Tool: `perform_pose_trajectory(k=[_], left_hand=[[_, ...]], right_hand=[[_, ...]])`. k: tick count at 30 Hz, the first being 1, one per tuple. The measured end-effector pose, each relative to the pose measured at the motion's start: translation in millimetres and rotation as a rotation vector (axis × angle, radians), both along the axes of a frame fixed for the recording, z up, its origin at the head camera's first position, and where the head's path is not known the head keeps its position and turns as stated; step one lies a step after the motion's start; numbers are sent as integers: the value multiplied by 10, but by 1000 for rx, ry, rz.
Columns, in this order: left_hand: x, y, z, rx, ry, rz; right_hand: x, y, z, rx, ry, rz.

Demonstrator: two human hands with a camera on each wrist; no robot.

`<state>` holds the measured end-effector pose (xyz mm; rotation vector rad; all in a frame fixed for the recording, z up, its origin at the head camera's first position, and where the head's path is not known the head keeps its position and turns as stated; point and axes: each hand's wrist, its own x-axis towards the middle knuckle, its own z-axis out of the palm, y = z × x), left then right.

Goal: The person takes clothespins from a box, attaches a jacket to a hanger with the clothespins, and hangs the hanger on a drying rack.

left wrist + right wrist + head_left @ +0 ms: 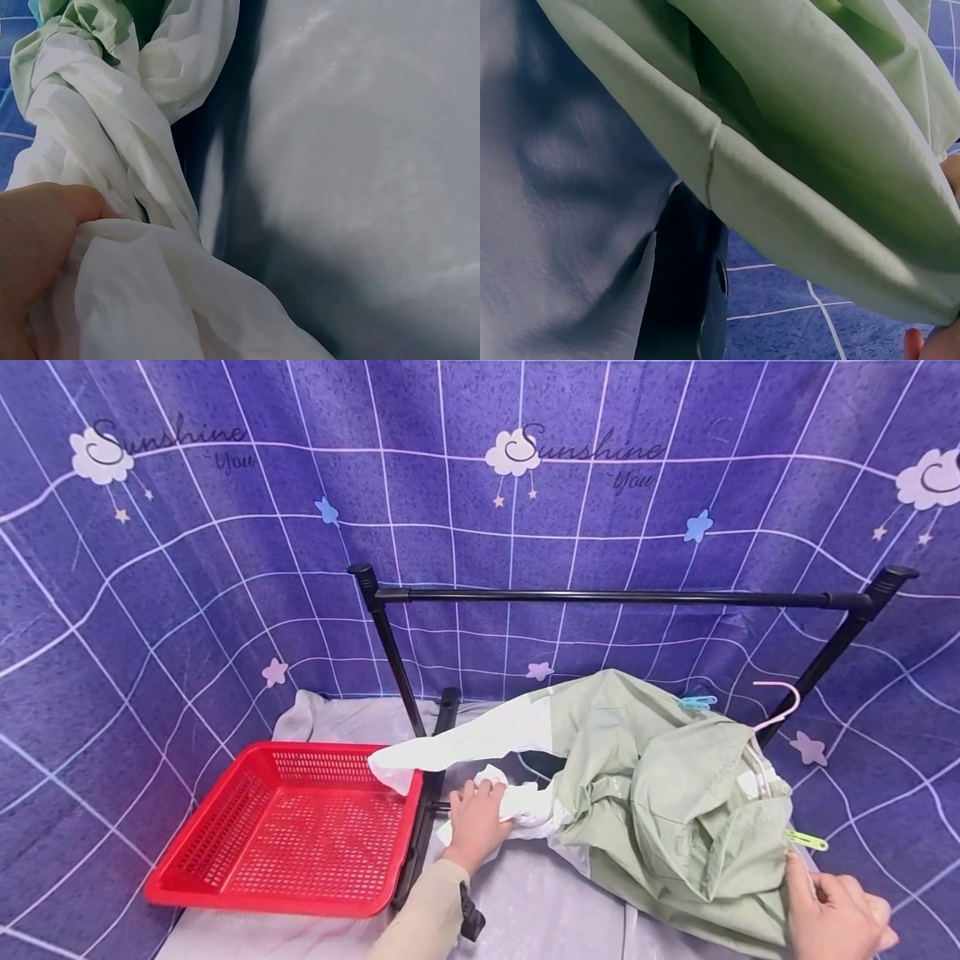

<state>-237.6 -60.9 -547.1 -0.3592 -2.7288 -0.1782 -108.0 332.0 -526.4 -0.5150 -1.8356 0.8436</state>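
A light green and white jacket (686,814) lies spread on its side, hood bunched near the middle. My left hand (477,822) grips a bunched white section of it; in the left wrist view the thumb presses into the gathered white cloth (161,289). At the lower right, my right hand (838,912) pinches the green edge, and in the right wrist view the green fabric (780,180) stretches towards that hand. A pink hanger (793,695) pokes out of the jacket. One blue clothespin (699,702) and one green clothespin (807,840) are on its far and right edges.
Left of the jacket stands a red perforated basket (217,760), with a white sleeve end draped over its right rim. A black rack (600,597) rises behind the jacket, its foot running beside the basket. Grey cloth (540,906) covers the surface; a blue patterned curtain (420,485) surrounds it.
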Motion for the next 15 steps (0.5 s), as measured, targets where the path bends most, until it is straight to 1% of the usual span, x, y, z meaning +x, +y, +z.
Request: perform_pose_trajectory(k=[4, 11, 15], left_hand=[[8, 18, -11, -3, 4, -1], [8, 50, -67, -3, 31, 2], [3, 64, -119, 8, 45, 8]], right_hand=[[-6, 28, -13, 23, 25, -6], [-5, 85, -42, 154, 72, -25], [-3, 93, -48, 156, 88, -30]])
